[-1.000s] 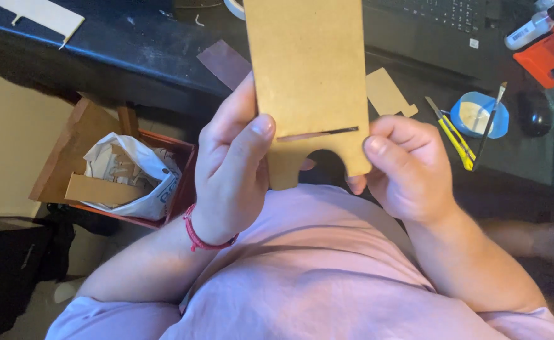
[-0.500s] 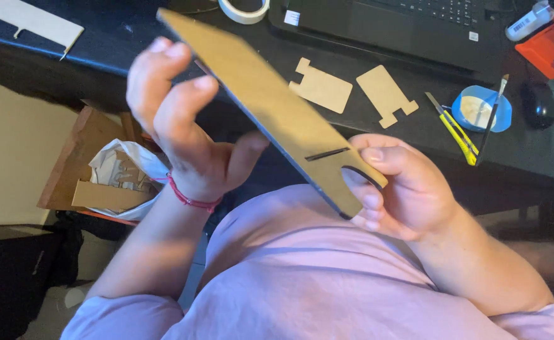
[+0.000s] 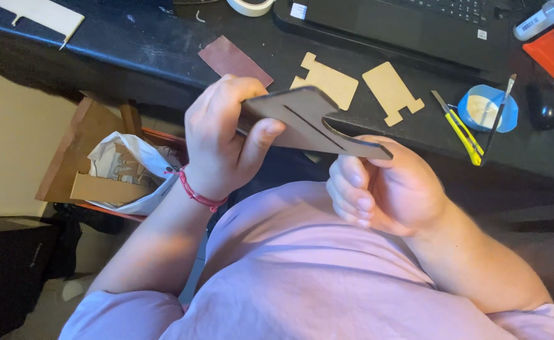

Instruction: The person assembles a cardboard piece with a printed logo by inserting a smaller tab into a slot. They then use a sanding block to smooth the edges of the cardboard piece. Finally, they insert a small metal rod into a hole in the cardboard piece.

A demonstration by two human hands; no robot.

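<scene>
A flat brown wooden board with a narrow slot cut into it lies nearly level in front of my chest, seen from its dark underside. My left hand, with a red cord at the wrist, grips its left end, thumb under and fingers over. My right hand is curled under the board's right end and holds it from below.
On the dark desk lie two small wooden cut-outs, a brown sheet, a yellow utility knife, a blue dish with a brush, a tape roll, a laptop and a mouse. A cardboard box with a paper bag stands below left.
The board has swung from upright to nearly flat. My left hand went from an open hold near the top to a grip on its left end. My right hand has curled beneath it.
</scene>
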